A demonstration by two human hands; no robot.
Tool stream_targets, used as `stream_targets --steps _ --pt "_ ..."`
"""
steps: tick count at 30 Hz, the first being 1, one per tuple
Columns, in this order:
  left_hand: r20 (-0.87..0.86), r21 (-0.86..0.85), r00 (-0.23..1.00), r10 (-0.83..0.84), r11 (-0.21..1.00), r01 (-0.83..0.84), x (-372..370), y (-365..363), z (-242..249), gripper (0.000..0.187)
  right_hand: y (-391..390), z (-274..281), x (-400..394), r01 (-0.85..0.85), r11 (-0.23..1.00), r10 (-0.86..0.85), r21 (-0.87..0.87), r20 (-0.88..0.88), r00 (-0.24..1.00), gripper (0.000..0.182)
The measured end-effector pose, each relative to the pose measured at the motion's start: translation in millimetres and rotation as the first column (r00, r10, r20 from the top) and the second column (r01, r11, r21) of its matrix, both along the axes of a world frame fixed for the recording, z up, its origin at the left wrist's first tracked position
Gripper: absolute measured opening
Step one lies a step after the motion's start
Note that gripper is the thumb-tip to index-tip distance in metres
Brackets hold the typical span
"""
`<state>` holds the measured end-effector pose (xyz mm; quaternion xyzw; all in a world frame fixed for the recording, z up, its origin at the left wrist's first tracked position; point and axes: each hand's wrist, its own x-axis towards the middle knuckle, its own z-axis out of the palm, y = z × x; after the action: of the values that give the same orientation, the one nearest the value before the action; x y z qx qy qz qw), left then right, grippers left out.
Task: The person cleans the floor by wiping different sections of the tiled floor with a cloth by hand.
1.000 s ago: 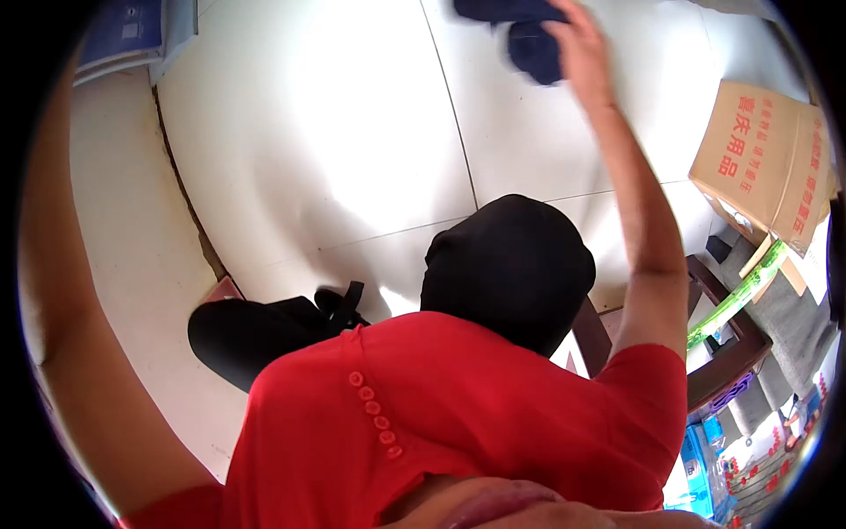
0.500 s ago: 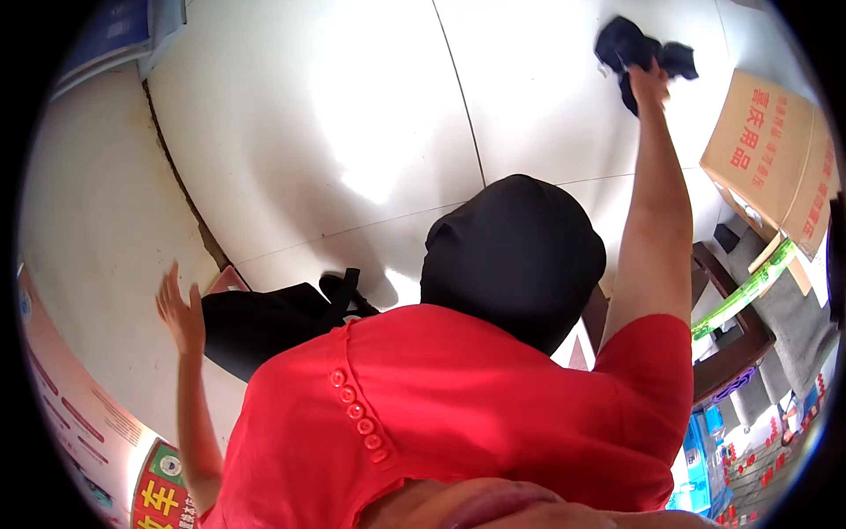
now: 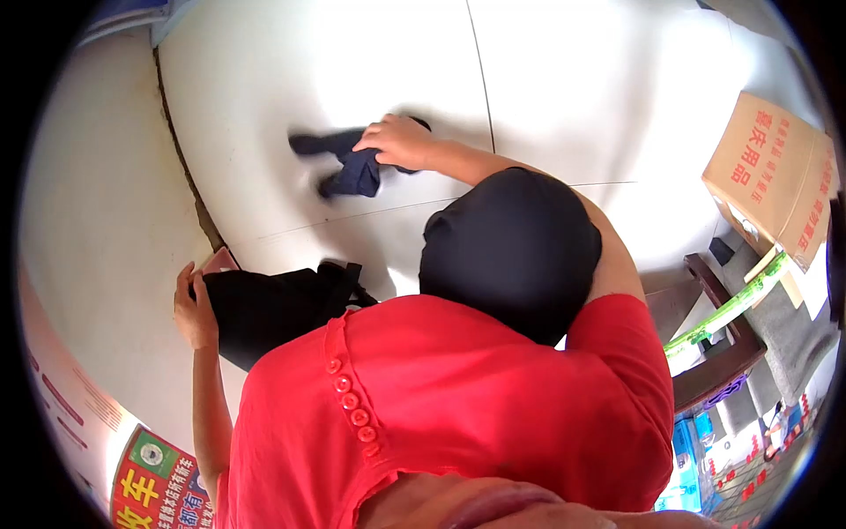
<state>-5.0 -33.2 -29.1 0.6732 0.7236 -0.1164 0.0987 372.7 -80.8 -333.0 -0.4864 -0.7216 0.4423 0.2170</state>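
Note:
My right hand (image 3: 398, 143) reaches across the floor in front of me, its fingers closed around a dark navy cloth (image 3: 359, 174). Loose ends of the cloth spread out to the left, blurred by motion, over the pale floor tiles (image 3: 564, 88). At the left, my left hand (image 3: 194, 307) rests against my black-trousered left knee (image 3: 251, 309), fingers bent and apart, with nothing in them. My other knee (image 3: 511, 256), also in black, rises in the middle, partly covering my right forearm.
A cardboard box (image 3: 765, 167) with red print stands at the right, beside a dark wooden frame (image 3: 718, 375) and a green strip (image 3: 727, 313). A dark gap (image 3: 189, 185) runs along the floor at the left. Printed signs (image 3: 159, 480) stand at lower left.
My right hand has swept the cloth from the far right across to the left, nearer to me. My left hand has come down from a raised, spread pose onto my knee.

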Motion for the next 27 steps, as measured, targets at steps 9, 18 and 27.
stream_targets --steps 9,18,27 --pt "-0.036 -0.071 0.945 -0.326 0.944 0.323 -48.8 12.4 -7.4 0.021 -85.6 93.1 239.3 0.903 0.382 -0.902 -0.198 -0.291 0.318 0.049" --pt "-0.05 -0.056 0.958 -0.282 0.958 0.28 -64.0 5.6 -6.4 0.021 -323.8 -77.6 416.3 0.961 -0.124 -0.44 0.248 0.854 -0.277 0.061" --pt "0.022 -0.04 0.992 -0.122 0.992 0.123 -67.0 6.9 -11.2 0.025 -118.1 -45.8 179.7 0.591 0.625 -0.764 0.51 0.554 0.331 0.047"
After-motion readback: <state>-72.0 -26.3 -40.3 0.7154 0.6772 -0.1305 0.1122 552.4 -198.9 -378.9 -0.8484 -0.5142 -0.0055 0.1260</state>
